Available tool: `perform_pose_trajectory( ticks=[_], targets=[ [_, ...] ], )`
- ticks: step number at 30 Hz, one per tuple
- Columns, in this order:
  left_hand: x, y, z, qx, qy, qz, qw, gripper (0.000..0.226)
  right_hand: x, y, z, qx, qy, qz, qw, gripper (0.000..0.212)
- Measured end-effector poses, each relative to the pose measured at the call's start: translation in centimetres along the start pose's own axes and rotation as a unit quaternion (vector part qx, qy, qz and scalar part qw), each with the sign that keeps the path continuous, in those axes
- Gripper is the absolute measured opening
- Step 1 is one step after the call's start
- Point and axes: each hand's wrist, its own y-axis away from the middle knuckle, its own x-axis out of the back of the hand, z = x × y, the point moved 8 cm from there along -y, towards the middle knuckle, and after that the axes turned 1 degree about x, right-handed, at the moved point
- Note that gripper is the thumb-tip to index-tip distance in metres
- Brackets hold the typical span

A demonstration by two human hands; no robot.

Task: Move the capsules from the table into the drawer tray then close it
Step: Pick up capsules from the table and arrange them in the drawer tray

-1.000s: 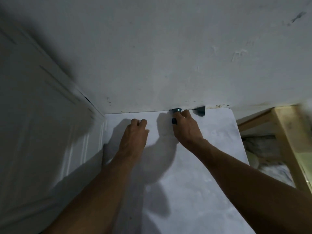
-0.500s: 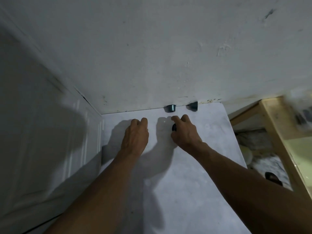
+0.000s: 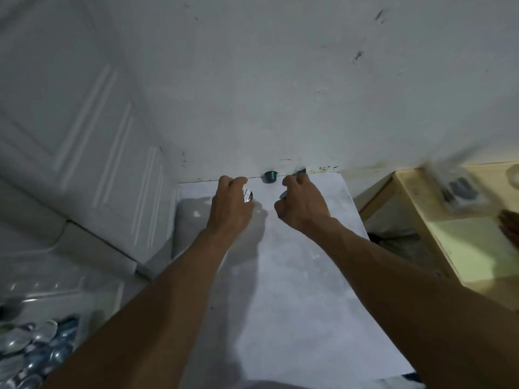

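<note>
Left hand [image 3: 230,204] curls round a foil-lidded capsule [image 3: 247,195], body hidden; right hand [image 3: 302,205] curls on a thumb-side capsule [image 3: 283,195], only a grey edge showing; its fingertips part-cover a dark capsule [image 3: 301,171] at the wall; teal capsule [image 3: 270,176] on the counter [image 3: 295,290], 12 o'clock between the hands; drawer tray [image 3: 70,290] at 7 o'clock, cropped, blurred, holding heaped capsules [image 3: 36,349].

Head view, steeply down, over table [image 3: 295,276]

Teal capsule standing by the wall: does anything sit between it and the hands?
Nothing visible does. The teal capsule stands on the table between the left hand and the right hand, with open gaps on both sides. The left hand already grips a foil-lidded capsule, though.
</note>
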Motion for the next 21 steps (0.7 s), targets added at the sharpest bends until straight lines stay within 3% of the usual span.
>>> perform_pose_trajectory(
  ticks=[8, 16, 21],
  targets=[
    [4.3, 9.4, 1.3, 0.021, 0.081, 0.082, 0.993, 0.056, 3.6, 7.5, -3.9, 0.115, 0.0, 0.06, 0.992, 0.031],
    [10.3, 18.4, -1.3, 0.047, 0.066, 0.169, 0.982, 0.062, 3.1, 14.0, -10.1, 0.192, -0.036, 0.044, 0.98, 0.033],
    [14.8, 22.2, -5.2, 0.054, 0.023, 0.206, 0.977, 0.047, 2.0, 17.3, -16.1, 0.253, -0.064, 0.035, 0.965, 0.032]
  ],
)
